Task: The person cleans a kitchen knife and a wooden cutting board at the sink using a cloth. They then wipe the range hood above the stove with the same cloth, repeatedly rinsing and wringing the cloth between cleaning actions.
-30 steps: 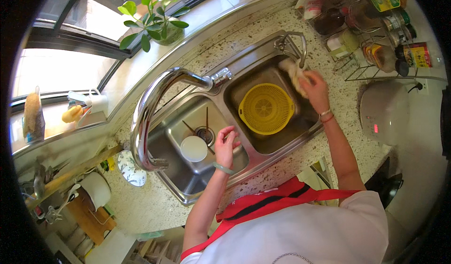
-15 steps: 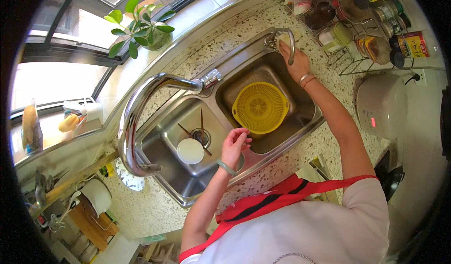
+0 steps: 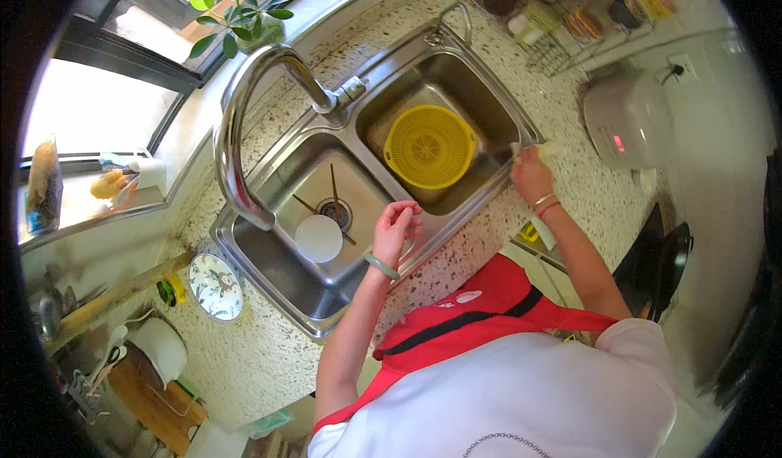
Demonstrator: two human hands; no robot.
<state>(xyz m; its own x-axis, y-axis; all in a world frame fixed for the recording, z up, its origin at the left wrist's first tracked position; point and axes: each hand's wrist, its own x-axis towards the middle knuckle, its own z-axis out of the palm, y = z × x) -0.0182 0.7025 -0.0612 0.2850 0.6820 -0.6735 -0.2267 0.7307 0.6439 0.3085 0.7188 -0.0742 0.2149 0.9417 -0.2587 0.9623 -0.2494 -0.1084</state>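
My right hand (image 3: 532, 174) is closed on a pale cloth (image 3: 547, 150) at the right rim of the double steel sink (image 3: 466, 226). My left hand (image 3: 397, 228) hovers over the front of the sink near the divider, its fingers loosely bent and slightly apart, with nothing seen in them. A yellow plastic colander (image 3: 430, 147) sits in the right basin. Down in the left basin, a white bowl (image 3: 318, 239) lies by the drain, and two brown chopsticks (image 3: 334, 182) cross beside it.
A tall chrome faucet (image 3: 232, 144) arches over the left basin. A smaller curved tap (image 3: 466, 19) stands at the far right corner. Beyond are a wire rack (image 3: 554, 55) of jars and a rice cooker (image 3: 623, 120). An oval patterned plate (image 3: 216, 287) lies on the left counter.
My right hand has come from the small tap at the back to the sink's right rim, bringing the cloth. My left hand stays near the divider. The whole view has shifted slightly.
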